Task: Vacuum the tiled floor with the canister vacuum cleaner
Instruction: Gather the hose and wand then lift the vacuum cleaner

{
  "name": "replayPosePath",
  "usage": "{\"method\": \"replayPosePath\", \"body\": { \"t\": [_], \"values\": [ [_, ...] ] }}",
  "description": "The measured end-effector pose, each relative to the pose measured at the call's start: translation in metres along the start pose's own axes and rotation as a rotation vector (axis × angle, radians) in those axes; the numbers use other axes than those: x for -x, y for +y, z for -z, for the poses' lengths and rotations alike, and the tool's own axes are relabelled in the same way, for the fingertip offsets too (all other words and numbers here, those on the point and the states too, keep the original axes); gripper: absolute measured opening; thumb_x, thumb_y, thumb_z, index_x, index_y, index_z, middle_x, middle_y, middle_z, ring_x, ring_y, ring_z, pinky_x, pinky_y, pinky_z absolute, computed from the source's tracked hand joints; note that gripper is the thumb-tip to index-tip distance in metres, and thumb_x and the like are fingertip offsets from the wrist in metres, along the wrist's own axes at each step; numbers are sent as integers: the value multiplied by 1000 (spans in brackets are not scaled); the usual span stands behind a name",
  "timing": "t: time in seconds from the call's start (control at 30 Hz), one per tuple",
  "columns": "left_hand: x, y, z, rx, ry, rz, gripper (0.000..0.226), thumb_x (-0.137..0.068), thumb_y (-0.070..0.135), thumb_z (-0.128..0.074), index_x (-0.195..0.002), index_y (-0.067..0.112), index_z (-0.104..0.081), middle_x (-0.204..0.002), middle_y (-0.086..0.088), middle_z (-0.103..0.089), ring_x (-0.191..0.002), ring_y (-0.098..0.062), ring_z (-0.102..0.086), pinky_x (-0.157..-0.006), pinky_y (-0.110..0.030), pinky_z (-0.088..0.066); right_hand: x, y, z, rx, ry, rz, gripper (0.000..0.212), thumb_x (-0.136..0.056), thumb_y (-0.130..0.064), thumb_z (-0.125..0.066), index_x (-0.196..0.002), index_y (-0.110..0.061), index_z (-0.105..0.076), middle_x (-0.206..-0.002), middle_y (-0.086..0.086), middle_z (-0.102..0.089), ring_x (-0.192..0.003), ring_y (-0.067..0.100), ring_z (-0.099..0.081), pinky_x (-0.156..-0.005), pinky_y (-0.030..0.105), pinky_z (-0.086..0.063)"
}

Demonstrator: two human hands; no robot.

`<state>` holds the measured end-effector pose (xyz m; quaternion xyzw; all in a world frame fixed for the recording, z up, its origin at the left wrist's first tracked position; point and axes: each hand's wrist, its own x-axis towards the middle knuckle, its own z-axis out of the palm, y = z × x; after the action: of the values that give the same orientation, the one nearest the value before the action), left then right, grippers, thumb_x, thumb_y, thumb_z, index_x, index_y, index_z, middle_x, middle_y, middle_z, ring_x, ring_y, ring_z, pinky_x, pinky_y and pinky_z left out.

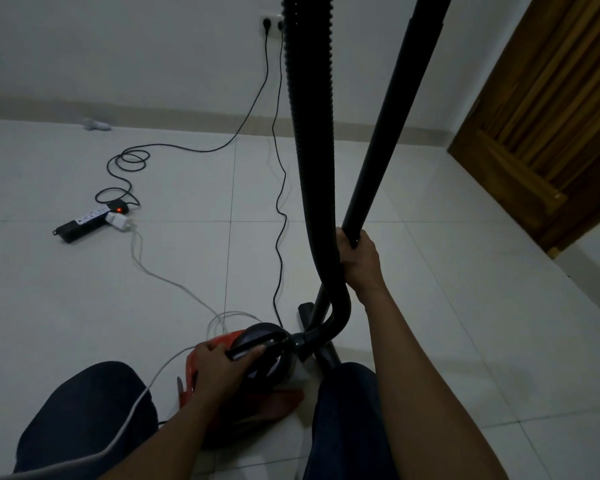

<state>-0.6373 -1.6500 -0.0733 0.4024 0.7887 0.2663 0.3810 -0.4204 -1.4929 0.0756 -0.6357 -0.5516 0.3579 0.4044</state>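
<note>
On floor (pixel 465 306), head view: canister (pixel 257 368) sits low, left hand (pixel 219 365) curled round its top handle. Just right of canister, right hand (pixel 359 261) wrapped round wand (pixel 385 126), held steep. Hose (pixel 312 150) climbs from canister out of frame. Beyond canister, cord (pixel 279 216) runs to socket (pixel 272 24); I judge plugged in. Nozzle not sweeping. I read setup near done, whole floor left. Motor on or off: cannot tell.

Red-and-black canister vacuum (pixel 257 362) on pale tiled floor (pixel 430 306), ribbed black hose (pixel 312 168) rising, wand (pixel 388 133) tilted
</note>
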Motion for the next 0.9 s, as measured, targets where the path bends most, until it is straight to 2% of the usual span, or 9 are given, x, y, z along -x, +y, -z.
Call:
{"method": "replayPosePath", "body": {
  "t": [0.13,0.2,0.3,0.4,0.5,0.6,0.73,0.8,0.9],
  "values": [
    [-8,1,1,-23,-48,8,85,-64,75,-72,-121,12,-64,-129,-12,-49,-104,-24,-59,-87,-26,-48,-4,0,-2,2,3,16,45,-92,-60,-52,-113,-21,-59,-98,-2,-68,-91,18,-66,-86,44,-55],
    [-9,4,1,-33,-48,-9,83,-61,82,-66,-110,15,-70,-108,-4,-66,-88,-14,-66,-74,-19,-52,-5,0,-4,13,0,23,48,-92,-61,-51,-116,-20,-59,-98,-2,-67,-90,17,-66,-84,43,-55],
    [-13,4,-3,-39,-48,-32,65,-71,75,-65,-102,18,-72,-82,4,-70,-74,-5,-65,-61,-14,-49,-5,-3,-5,17,-4,31,48,-93,-59,-51,-118,-19,-59,-99,-3,-67,-90,16,-66,-84,41,-55],
    [-29,-13,-16,-105,-32,-15,92,-61,97,-46,-113,22,-65,-106,-6,-69,-95,-23,-65,-84,-41,-57,-6,-2,-4,18,-3,25,48,-94,-59,-51,-117,-18,-59,-99,-2,-67,-90,15,-65,-84,41,-55],
    [-15,-4,-15,-254,-24,26,87,-74,89,-41,-137,29,-47,-144,-14,-41,-132,-38,-38,-111,-58,-31,-6,-1,-1,-2,-1,8,47,-93,-60,-52,-115,-19,-59,-96,-1,-67,-88,16,-66,-84,44,-56],
    [-3,14,-11,-408,-2,-71,70,-86,79,-33,-146,42,-32,-160,-8,-15,-147,-38,-13,-112,-70,-4,-8,-1,2,-15,-1,-1,44,-93,-59,-53,-113,-20,-59,-96,-1,-67,-89,17,-66,-86,45,-56],
    [-5,16,-22,-637,-35,-244,69,-97,65,-19,-153,42,13,-164,-5,19,-149,-39,18,-111,-74,4,-10,1,3,-24,-1,-7,44,-92,-58,-53,-114,-21,-59,-97,-1,-68,-90,18,-67,-88,47,-55],
    [-5,16,-24,-688,-36,-283,69,-99,62,-17,-152,39,19,-164,-4,20,-148,-38,21,-112,-74,3,-10,0,3,-16,-6,-9,44,-91,-58,-54,-114,-21,-59,-96,-1,-69,-89,18,-67,-87,46,-56],
    [-9,16,-24,-718,-28,-300,68,-97,65,-14,-155,37,11,-165,-2,13,-150,-35,18,-113,-69,6,-11,0,5,20,2,3,42,-92,-55,-55,-114,-20,-58,-96,-1,-68,-89,18,-67,-82,41,-55]
  ]
}}
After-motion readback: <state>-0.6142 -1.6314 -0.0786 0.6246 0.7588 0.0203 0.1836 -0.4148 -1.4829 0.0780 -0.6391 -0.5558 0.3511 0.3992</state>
